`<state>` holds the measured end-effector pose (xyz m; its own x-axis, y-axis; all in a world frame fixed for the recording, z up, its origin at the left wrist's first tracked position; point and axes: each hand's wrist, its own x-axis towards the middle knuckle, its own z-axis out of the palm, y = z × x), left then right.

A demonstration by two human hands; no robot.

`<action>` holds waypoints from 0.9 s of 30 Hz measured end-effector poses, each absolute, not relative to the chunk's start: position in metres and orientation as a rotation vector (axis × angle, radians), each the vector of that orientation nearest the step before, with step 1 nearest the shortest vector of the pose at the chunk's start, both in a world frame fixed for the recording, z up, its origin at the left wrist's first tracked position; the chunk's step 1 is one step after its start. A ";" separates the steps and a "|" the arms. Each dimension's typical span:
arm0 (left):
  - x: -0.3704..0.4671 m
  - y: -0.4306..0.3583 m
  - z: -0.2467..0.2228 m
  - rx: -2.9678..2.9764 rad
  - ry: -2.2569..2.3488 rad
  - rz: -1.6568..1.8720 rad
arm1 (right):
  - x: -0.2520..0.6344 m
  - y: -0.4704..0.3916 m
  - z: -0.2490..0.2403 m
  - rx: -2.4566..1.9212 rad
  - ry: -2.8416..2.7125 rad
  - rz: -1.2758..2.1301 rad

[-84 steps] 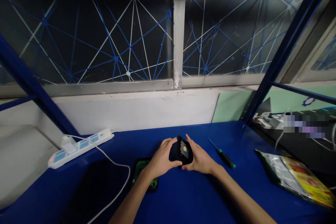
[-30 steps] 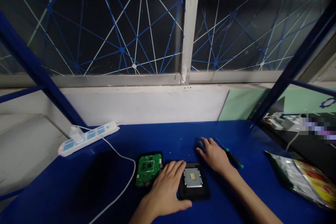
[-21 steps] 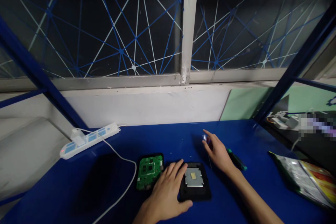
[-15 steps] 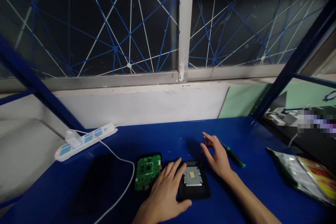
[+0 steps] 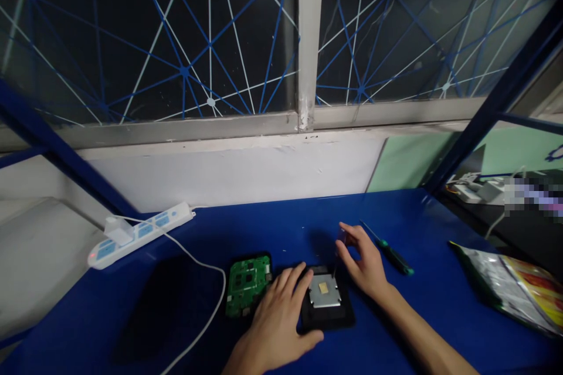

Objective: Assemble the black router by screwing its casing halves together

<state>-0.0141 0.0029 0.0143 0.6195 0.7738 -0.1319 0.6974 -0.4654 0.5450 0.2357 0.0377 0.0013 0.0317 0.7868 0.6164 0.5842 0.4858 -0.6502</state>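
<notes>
A black device case (image 5: 329, 317) lies open on the blue table (image 5: 272, 231), with a grey metal plate (image 5: 324, 292) inside it. My left hand (image 5: 275, 319) presses on the case's left side, fingers on top and thumb round the near edge. My right hand (image 5: 367, 261) is just behind the case's far right corner, pinching a small thin-shafted screwdriver (image 5: 336, 263) whose tip points down at that corner. A green circuit board (image 5: 246, 287) lies to the left of the case, next to my left hand.
A green-handled screwdriver (image 5: 391, 252) lies on the table right of my right hand. A white power strip (image 5: 141, 233) sits at the back left, its cable (image 5: 211, 304) curving past the board. A dark flat object (image 5: 153, 310) lies left; a foil bag (image 5: 505, 284) right.
The case, held up in both hands at first, now lies on the table under my left hand. My right hand picked a small screwdriver off the table and brought its tip to the case's corner.
</notes>
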 end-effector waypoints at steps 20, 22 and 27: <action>-0.010 0.002 0.020 2.244 1.220 0.018 | 0.226 0.029 0.013 -0.927 -1.668 0.091; -0.010 0.004 0.016 2.242 1.216 0.012 | 0.224 0.029 0.015 -0.910 -1.664 0.084; -0.011 0.009 0.005 2.297 1.180 0.049 | 0.220 0.025 0.019 -0.917 -1.686 0.052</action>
